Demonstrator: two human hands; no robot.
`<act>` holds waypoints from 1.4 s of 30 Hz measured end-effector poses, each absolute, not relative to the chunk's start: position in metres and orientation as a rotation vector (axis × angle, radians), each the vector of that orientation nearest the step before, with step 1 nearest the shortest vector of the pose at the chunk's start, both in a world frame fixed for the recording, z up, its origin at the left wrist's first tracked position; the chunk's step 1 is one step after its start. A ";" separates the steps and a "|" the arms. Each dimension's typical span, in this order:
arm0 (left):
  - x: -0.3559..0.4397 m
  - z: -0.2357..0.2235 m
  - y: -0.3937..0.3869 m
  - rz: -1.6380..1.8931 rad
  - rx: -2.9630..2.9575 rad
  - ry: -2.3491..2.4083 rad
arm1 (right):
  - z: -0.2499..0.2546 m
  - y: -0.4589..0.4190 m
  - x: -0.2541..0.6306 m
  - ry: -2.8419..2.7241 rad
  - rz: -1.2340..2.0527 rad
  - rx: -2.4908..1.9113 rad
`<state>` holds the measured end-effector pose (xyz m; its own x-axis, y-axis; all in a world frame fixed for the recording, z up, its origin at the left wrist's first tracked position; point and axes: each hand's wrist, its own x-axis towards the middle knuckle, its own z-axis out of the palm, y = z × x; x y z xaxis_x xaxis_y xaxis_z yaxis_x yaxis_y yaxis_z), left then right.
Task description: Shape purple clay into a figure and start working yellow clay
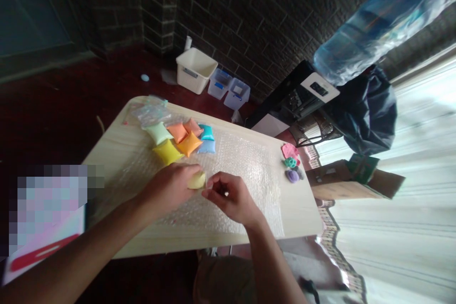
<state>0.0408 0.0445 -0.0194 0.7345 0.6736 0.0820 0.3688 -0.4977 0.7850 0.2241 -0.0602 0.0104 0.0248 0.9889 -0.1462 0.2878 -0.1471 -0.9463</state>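
Note:
My left hand (174, 181) is closed around a small pale yellow pillow-shaped packet (196, 181) above the bubble wrap (235, 161). From the other side, my right hand (230, 194) pinches with thumb and forefinger at the packet's clear right edge. Just beyond my left hand lie several similar soft packets: a yellow one (168, 152), a light green one (157, 132), an orange one (189, 144), a coral one (177, 132), a turquoise one (206, 132) and a blue one (207, 146). What the packets contain is not readable.
Crumpled clear plastic (151, 110) lies at the table's far left corner. Pink (290, 150), green (291, 162) and purple (292, 176) shaped pieces sit at the right end. Beyond the table (302, 218) are a white bin (195, 71), clear boxes, a water dispenser and a cardboard box (342, 183).

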 end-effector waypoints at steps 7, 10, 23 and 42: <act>0.045 -0.013 0.039 0.470 2.082 0.891 | 0.005 -0.060 0.224 -1.309 1.147 -1.520; 0.045 -0.006 0.037 0.458 2.096 0.961 | 0.006 -0.059 0.222 -1.261 1.221 -1.433; 0.040 -0.004 0.037 0.374 2.240 0.871 | 0.001 -0.062 0.222 -1.300 1.085 -1.542; 0.040 0.002 0.032 0.253 2.336 0.937 | 0.008 -0.061 0.201 -1.095 1.370 -1.465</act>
<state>0.0403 0.0321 0.0018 0.7322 0.6797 -0.0449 0.5647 -0.5688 0.5980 0.2006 -0.0615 0.0078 0.0255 0.9613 -0.2742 0.0555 -0.2752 -0.9598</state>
